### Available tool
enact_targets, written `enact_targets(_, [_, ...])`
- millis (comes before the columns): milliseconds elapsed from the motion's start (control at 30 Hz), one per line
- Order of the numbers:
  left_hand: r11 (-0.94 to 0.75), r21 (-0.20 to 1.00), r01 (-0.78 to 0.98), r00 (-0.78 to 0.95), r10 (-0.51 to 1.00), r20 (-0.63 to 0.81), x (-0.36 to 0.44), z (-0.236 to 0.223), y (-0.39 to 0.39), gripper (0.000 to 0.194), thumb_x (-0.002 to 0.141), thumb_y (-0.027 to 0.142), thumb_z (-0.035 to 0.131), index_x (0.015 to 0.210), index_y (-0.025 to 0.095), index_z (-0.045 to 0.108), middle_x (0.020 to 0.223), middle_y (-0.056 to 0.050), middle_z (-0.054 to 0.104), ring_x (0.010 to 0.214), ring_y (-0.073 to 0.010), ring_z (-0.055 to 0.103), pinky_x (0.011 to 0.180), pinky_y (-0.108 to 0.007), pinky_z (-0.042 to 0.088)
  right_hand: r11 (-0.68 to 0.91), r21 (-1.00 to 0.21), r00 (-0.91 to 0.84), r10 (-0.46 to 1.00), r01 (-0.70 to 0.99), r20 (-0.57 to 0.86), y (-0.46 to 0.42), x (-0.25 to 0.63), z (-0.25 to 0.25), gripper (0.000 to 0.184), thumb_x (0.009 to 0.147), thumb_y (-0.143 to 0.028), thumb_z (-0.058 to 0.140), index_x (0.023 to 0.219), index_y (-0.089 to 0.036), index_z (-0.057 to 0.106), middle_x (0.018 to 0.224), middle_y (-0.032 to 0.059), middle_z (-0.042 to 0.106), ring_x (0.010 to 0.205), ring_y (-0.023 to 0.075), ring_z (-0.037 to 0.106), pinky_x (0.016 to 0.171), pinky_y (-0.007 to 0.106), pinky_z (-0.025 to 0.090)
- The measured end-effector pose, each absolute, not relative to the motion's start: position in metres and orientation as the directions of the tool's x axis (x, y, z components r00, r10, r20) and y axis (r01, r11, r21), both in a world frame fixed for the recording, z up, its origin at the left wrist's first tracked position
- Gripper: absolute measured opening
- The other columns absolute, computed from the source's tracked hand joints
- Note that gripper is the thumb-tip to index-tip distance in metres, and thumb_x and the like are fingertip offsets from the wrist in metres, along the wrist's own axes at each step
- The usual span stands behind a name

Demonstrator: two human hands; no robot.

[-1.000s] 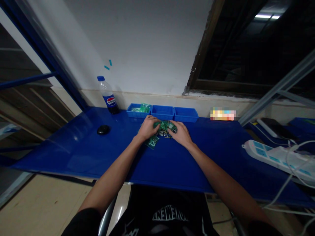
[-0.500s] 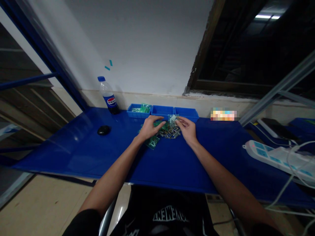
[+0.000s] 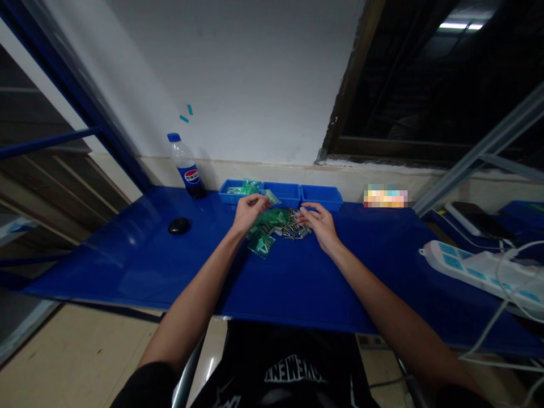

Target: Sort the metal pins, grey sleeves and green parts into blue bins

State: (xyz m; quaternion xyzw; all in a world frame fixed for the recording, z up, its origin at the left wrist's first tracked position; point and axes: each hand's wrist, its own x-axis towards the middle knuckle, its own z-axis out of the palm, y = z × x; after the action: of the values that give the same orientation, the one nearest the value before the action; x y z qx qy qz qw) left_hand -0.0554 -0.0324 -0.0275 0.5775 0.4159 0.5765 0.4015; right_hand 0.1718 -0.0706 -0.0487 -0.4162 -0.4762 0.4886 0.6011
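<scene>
My left hand pinches a small clear plastic bag with something pale inside, just in front of the middle blue bin. My right hand hovers at the right side of a pile of loose screws and grey plugs, its fingers apart with nothing visible in them. Between the hands, several green-tinted small bags lie beside and partly over the loose hardware. More filled small bags rest in the left blue bin.
A blue bin stands at the right end of the row. Left of the bins is a cola bottle, with a black computer mouse nearer me. A white power strip with cables lies on the right of the blue table.
The small bag has passed from my right hand to my left, moving left towards the bins. My left fingers have closed on it, while my right hand has let go.
</scene>
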Motion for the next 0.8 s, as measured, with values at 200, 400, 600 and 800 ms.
enact_targets(200, [-0.227,0.974,0.019,-0.132,0.965,0.227,-0.075,-0.038,-0.012,0.050,0.085,0.058,0.071,0.106,0.012,0.079,0.094,-0.011,0.080,0.071,-0.0181,0.069,0.066,-0.028,0.051,0.153,-0.972,0.092,0.986,-0.177,0.138,-0.070,0.175,-0.050,0.051,0.067,-0.056,0.089,0.101,-0.023,0.069,0.079,0.0030,0.080,0.064,0.0161,0.071,0.061,0.027,0.054])
enact_targets(400, [-0.378,0.668,0.642,0.129,0.911,0.392,-0.076,-0.041,-0.025,0.042,0.085,0.054,0.075,0.102,0.016,0.082,0.097,-0.012,0.080,0.086,-0.0284,0.072,0.083,-0.038,0.055,0.136,-0.978,0.080,0.989,-0.155,0.125,-0.070,0.176,-0.050,0.050,0.069,-0.057,0.088,0.100,-0.023,0.069,0.080,0.0029,0.079,0.064,0.0154,0.070,0.059,0.026,0.052])
enact_targets(600, [-0.414,0.493,0.765,0.249,0.896,0.367,-0.066,-0.044,-0.029,0.042,0.080,0.033,0.082,0.119,0.019,0.077,0.102,-0.009,0.077,0.093,-0.0267,0.069,0.090,-0.038,0.054,0.136,-0.979,0.080,0.989,-0.154,0.124,-0.071,0.176,-0.050,0.050,0.069,-0.057,0.087,0.100,-0.023,0.069,0.079,0.0025,0.079,0.063,0.0146,0.069,0.058,0.025,0.051])
enact_targets(800, [-0.486,0.509,0.710,0.256,0.852,0.457,-0.065,-0.050,-0.028,0.041,0.083,0.038,0.078,0.118,0.018,0.076,0.100,-0.011,0.075,0.095,-0.0288,0.067,0.094,-0.043,0.051,0.135,-0.981,0.075,0.989,-0.142,0.125,-0.071,0.176,-0.051,0.050,0.069,-0.058,0.087,0.101,-0.023,0.070,0.080,0.0030,0.079,0.063,0.0151,0.069,0.058,0.026,0.050])
